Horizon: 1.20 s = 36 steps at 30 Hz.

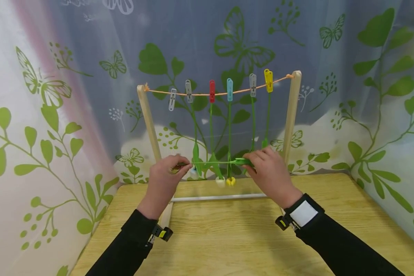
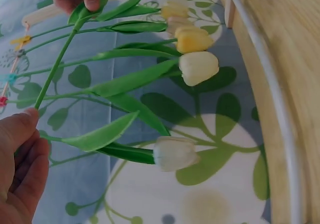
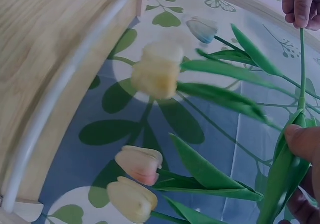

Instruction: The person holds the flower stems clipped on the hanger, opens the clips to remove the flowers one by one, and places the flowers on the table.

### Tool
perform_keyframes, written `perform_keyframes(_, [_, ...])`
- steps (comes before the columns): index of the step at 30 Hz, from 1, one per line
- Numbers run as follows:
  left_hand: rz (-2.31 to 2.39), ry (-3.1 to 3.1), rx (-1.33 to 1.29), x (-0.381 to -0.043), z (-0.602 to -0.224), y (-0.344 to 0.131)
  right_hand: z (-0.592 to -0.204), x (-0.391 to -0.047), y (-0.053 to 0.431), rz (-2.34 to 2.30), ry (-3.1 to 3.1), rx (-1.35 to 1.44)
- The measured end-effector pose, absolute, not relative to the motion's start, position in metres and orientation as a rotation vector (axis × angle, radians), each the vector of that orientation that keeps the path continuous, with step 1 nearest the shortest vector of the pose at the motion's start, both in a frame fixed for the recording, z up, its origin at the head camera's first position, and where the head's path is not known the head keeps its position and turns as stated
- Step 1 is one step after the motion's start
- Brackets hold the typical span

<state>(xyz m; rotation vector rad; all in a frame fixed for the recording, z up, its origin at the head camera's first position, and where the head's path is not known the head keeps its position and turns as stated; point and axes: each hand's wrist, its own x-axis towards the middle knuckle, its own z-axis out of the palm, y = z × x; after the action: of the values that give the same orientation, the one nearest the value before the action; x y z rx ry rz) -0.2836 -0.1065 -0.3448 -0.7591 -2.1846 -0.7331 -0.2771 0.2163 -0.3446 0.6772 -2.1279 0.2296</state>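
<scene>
Between both hands a green tulip stem (image 1: 210, 163) is stretched level in front of the hanging flowers. My left hand (image 1: 163, 180) pinches its thin bare end. My right hand (image 1: 270, 172) grips the leafy end, with a thumb on the green leaves (image 3: 282, 179); its blossom is hidden. Behind the hands, several artificial tulips hang blossom down, among them a white tulip (image 2: 175, 154), a cream tulip (image 2: 199, 68) and a pink-tinged tulip (image 3: 140, 164). Clothespins on an orange cord hold their stems, including a red clothespin (image 1: 212, 91) and a blue clothespin (image 1: 229, 90).
The orange cord (image 1: 200, 94) runs between two wooden posts (image 1: 291, 115). At its left end, a pale clothespin (image 1: 172, 99) carries no flower. A white rod (image 1: 220, 197) crosses low between the posts, above the wooden table (image 1: 224, 237). A leaf-patterned curtain (image 1: 89, 115) surrounds the table.
</scene>
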Motion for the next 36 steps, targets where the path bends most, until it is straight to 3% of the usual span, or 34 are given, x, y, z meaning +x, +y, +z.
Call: perform_keyframes(36, [-0.826,-2.356,-0.683,-0.280,-0.408,-0.098,-0.401,-0.260,0.224,0.146,-2.262,0.673])
